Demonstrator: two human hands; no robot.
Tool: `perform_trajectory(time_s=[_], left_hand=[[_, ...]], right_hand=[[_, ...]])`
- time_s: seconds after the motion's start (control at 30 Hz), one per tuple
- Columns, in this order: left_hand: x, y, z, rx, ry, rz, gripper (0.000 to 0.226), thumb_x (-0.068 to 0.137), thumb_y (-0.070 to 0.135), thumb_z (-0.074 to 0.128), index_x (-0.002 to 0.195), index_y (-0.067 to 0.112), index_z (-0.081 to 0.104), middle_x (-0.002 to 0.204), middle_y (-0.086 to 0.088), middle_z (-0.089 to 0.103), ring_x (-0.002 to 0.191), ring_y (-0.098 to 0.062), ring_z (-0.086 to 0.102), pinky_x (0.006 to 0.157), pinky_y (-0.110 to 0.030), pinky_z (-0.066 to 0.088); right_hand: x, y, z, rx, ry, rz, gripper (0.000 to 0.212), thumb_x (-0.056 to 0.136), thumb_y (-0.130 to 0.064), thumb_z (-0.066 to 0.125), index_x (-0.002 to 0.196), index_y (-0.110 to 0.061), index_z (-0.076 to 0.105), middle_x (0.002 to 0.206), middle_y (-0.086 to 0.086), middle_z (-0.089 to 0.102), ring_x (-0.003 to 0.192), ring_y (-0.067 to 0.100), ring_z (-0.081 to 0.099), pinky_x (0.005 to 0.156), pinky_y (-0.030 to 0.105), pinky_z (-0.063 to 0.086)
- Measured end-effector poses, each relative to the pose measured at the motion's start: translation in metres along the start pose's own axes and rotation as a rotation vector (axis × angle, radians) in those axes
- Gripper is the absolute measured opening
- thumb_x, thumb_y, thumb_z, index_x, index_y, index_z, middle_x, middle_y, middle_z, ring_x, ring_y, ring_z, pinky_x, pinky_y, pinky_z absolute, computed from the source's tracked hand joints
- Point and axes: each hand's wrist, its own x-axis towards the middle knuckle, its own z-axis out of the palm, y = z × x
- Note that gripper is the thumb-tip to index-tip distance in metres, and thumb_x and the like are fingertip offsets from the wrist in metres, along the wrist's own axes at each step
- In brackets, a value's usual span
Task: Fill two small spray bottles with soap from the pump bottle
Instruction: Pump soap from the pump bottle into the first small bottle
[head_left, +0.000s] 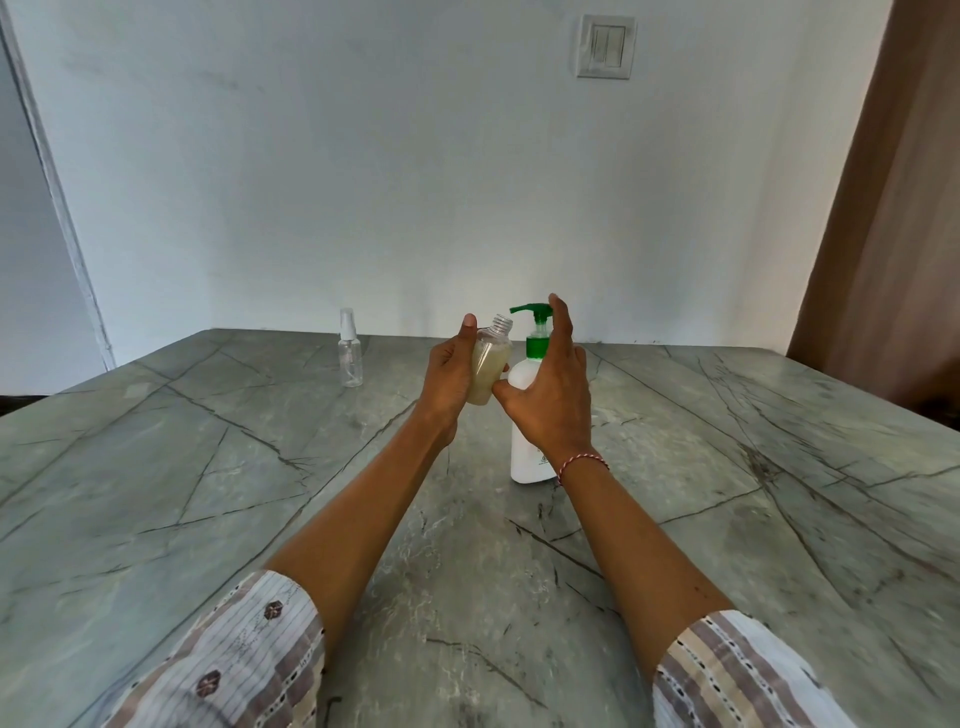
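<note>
My left hand grips a small clear bottle with no cap, holding it above the table. The bottle is more than half full of pale yellowish soap and leans with its threaded neck toward the green pump nozzle. The white pump bottle stands upright on the table just right of it. My right hand is spread in front of the pump bottle's shoulder, fingers straight, index fingertip beside the pump head and thumb near the small bottle's base. A second small spray bottle, clear, empty and capped, stands at the back left.
The grey-green marbled table runs to a white wall at the back. A brown curtain hangs at the right, and a light switch is on the wall. A white door frame stands at the left.
</note>
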Motion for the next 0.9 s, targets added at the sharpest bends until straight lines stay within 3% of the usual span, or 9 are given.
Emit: perform_trajectory(time_s=[0.6,0.9], left_hand=[[0.0014,-0.0001,-0.0001,-0.012,0.005,0.0,0.041,0.096,0.046,0.032,0.075,0.026,0.062,0.055,0.016,0.067,0.052,0.004,0.063,0.045,-0.009,0.046],[0.0022,-0.0013,-0.0006,0.001,0.013,-0.006,0.038,0.095,0.047,0.033,0.076,0.029,0.06,0.053,0.018,0.065,0.052,0.005,0.062,0.048,-0.009,0.048]], right_hand=[[0.0022,0.0013,0.0011,0.015,-0.011,-0.026,0.091,0.065,-0.024,0.08,0.138,-0.019,0.026,0.128,0.003,0.051,0.106,0.02,0.05,0.078,0.025,0.042],[0.0021,0.0014,0.0006,-0.01,-0.032,-0.009,0.105,0.065,-0.025,0.08,0.146,-0.025,0.014,0.133,0.002,0.048,0.113,0.022,0.047,0.083,0.03,0.043]])
